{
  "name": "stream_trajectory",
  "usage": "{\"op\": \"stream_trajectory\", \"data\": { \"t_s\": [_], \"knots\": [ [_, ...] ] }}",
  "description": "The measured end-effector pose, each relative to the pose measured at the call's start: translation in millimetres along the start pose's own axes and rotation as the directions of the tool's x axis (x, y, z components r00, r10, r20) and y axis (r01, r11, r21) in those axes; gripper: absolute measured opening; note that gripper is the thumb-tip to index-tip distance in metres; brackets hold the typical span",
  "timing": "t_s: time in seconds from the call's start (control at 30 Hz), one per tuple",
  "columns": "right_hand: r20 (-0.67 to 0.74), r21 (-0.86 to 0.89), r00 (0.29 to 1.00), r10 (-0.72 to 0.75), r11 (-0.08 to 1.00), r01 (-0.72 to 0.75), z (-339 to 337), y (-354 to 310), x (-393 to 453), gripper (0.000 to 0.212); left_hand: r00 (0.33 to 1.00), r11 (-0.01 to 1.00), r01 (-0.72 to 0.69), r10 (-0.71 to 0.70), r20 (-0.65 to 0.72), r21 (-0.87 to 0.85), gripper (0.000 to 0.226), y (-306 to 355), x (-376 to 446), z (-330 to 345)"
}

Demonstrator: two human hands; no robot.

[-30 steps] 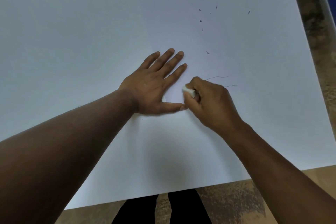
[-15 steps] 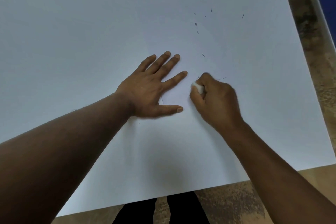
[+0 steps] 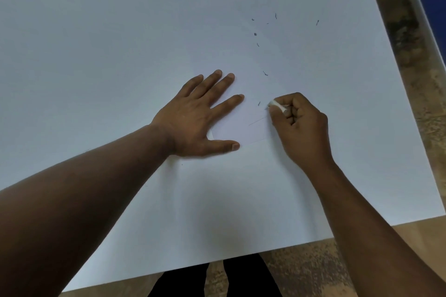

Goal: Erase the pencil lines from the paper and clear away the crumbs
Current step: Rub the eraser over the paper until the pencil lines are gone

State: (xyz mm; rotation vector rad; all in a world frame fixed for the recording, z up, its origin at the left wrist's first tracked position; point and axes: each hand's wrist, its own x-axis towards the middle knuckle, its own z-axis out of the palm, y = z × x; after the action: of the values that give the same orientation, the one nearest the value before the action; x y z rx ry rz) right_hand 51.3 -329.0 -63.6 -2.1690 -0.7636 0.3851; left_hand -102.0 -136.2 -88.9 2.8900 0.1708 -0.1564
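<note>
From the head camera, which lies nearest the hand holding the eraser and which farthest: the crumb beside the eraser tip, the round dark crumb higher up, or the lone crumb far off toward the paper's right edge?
Measured from the right hand, which holds the eraser:
1. The crumb beside the eraser tip, just to its left.
2. The round dark crumb, farther up the paper.
3. The lone crumb, up toward the right edge; nearly level with the round one, but slightly farther.

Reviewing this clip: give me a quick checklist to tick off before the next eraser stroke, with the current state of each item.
1. Left hand flat, pinning the small paper sheet: ok.
2. Right hand grips the white eraser: ok.
3. Eraser tip on the paper: cannot tell.
4. Pencil lines gone: not ok, faint lines remain.
5. Crumbs cleared: not ok, scattered above the hands.
</note>
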Motion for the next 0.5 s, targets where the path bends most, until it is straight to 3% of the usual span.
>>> {"op": "stream_trajectory", "data": {
  "t_s": [0.1, 0.2, 0.37, 0.5],
  "knots": [
    [0.005, 0.106, 0.996, 0.092, 0.990, -0.092, -2, 2, 2, 0.017, 0.998, 1.000, 0.017, -0.018, -0.055, -0.017, 0.099, 2, 3, -7],
    [0.003, 0.105, 0.995, 0.104, 0.989, -0.104, -1, 1, 3, 0.015, 0.993, 0.999, -0.041, 0.044, -0.112, 0.029, 0.099, 8, 17, -13],
    [0.009, -0.012, 1.000, 0.029, 1.000, -0.029, 0, -2, -2, 0.014, 0.997, 0.997, -0.072, 0.072, 0.026, 0.026, 0.106, 15, 33, -4],
    [0.106, -0.076, 0.992, -0.069, 0.994, 0.077, 8, -15, -8, 0.011, 0.997, 0.997, -0.074, 0.075, -0.010, 0.030, 0.106, 15, 32, 4]
  ]
}}
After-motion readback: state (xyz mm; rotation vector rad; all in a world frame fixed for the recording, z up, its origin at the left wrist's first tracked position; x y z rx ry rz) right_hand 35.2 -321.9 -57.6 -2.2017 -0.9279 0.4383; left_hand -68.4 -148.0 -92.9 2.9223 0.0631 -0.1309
